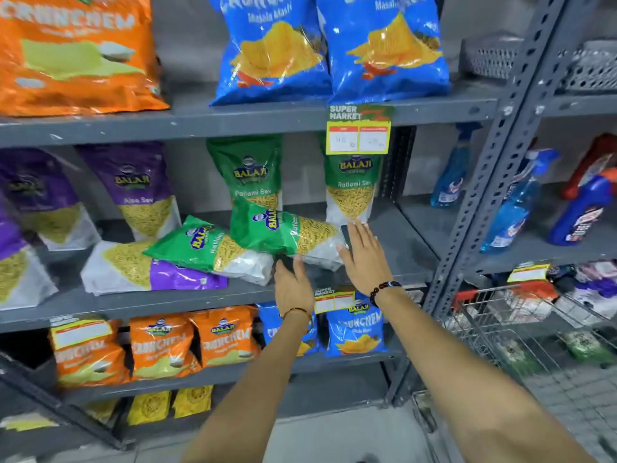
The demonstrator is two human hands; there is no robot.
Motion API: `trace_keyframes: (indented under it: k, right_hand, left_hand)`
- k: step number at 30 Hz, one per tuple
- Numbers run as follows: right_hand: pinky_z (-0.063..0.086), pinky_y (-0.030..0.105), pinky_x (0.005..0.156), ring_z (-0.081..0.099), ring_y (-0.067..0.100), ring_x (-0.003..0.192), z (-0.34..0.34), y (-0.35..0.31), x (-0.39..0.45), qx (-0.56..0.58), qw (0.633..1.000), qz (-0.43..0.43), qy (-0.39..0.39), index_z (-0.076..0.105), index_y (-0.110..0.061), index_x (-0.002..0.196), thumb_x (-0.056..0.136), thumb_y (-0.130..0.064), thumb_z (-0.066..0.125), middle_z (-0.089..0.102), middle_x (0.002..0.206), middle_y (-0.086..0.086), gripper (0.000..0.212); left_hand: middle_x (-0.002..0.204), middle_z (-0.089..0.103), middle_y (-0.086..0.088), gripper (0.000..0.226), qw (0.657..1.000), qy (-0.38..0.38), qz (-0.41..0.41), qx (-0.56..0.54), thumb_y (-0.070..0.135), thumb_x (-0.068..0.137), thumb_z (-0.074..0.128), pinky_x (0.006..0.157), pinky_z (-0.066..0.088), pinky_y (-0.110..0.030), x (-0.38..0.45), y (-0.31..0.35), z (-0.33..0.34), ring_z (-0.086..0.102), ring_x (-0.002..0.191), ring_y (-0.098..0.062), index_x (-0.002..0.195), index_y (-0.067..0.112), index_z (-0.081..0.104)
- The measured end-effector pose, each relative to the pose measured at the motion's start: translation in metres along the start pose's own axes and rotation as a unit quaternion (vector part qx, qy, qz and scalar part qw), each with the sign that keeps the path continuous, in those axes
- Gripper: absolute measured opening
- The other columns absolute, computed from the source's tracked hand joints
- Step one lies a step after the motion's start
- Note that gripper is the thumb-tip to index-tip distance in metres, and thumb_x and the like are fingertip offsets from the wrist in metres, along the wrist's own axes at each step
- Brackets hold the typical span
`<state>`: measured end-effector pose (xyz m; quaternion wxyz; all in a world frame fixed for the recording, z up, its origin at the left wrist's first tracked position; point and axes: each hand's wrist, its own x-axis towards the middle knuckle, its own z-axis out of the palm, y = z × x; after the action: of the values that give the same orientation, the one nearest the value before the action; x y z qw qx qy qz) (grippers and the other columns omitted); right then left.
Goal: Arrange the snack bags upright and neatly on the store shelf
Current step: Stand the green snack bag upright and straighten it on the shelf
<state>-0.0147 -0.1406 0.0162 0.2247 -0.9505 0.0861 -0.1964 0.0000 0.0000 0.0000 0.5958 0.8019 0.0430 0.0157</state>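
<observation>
On the middle grey shelf [394, 228], a green Ratlami Sev bag [283, 233] lies tipped on its side. My left hand [292, 285] reaches under its lower edge, fingers touching it. My right hand [364, 259] is flat and spread by the bag's right end, touching it. A second green bag [207, 247] lies on its side to the left, resting on a fallen purple Aloo Sev bag [147, 272]. Two green bags [248, 172] [350, 188] stand upright behind. Purple bags [140, 192] stand at the left.
Blue Crunchem bags [384, 45] and an orange bag [73, 55] stand on the shelf above. Small orange and blue bags fill the shelf below. A price tag [359, 130] hangs from the upper shelf edge. Spray bottles [521, 198] and a wire trolley [521, 325] are at the right.
</observation>
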Motion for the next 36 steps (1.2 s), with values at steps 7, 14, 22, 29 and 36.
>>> trace_keyframes:
  k: [7,14,22,29,36]
  right_hand:
    - [0.011,0.047,0.119,0.002,0.022,0.146,0.029,0.051,0.106,0.120,0.970,0.037,-0.209,0.005,-0.020,0.147,0.093,-0.048,0.034,0.004,0.159,0.005,0.068]
    - [0.027,0.034,0.109,0.025,0.024,0.141,0.047,0.044,0.180,0.156,0.926,0.036,-0.342,0.011,-0.029,0.146,0.090,-0.058,0.030,0.018,0.157,0.001,0.066]
    - [0.033,0.037,0.106,0.042,0.029,0.130,0.052,0.040,0.179,0.183,0.923,0.081,-0.328,0.045,-0.007,0.132,0.092,-0.050,0.035,0.043,0.144,0.013,0.060]
    - [0.046,0.030,0.072,0.059,0.020,0.081,0.019,0.065,0.114,0.449,0.846,0.178,-0.224,0.063,-0.011,0.078,0.076,-0.032,0.070,0.062,0.080,0.004,0.022]
    - [0.053,0.018,0.052,0.065,0.003,0.059,-0.026,0.077,0.038,0.593,0.750,0.190,-0.226,0.061,-0.018,0.093,0.086,-0.010,0.057,0.073,0.072,-0.010,0.012]
  left_hand:
    - [0.146,0.041,-0.011,0.076,0.895,0.071,-0.242,-0.369,0.062,0.084,0.042,0.113,0.030,-0.043,0.067,0.002,0.073,0.041,0.131,-0.028,0.137,0.009,0.038]
    - [0.152,0.033,-0.002,0.072,0.816,0.127,-0.166,-0.540,0.062,0.084,0.041,0.118,0.023,-0.044,0.109,-0.002,0.100,0.034,0.138,-0.021,0.143,0.021,0.032]
    - [0.142,0.047,-0.004,0.060,0.792,0.137,-0.133,-0.579,0.057,0.089,0.036,0.111,0.035,-0.045,0.111,-0.001,0.092,0.049,0.126,-0.025,0.138,0.021,0.041]
    - [0.073,0.077,0.009,0.049,0.846,0.038,-0.128,-0.516,0.049,0.090,0.043,0.055,0.059,-0.024,0.077,0.003,0.043,0.073,0.068,-0.008,0.124,0.015,0.055]
    - [0.100,0.076,-0.004,0.048,0.859,-0.197,-0.119,-0.457,0.057,0.088,0.039,0.076,0.057,-0.040,0.026,0.020,0.002,0.071,0.093,-0.024,0.092,0.026,0.075]
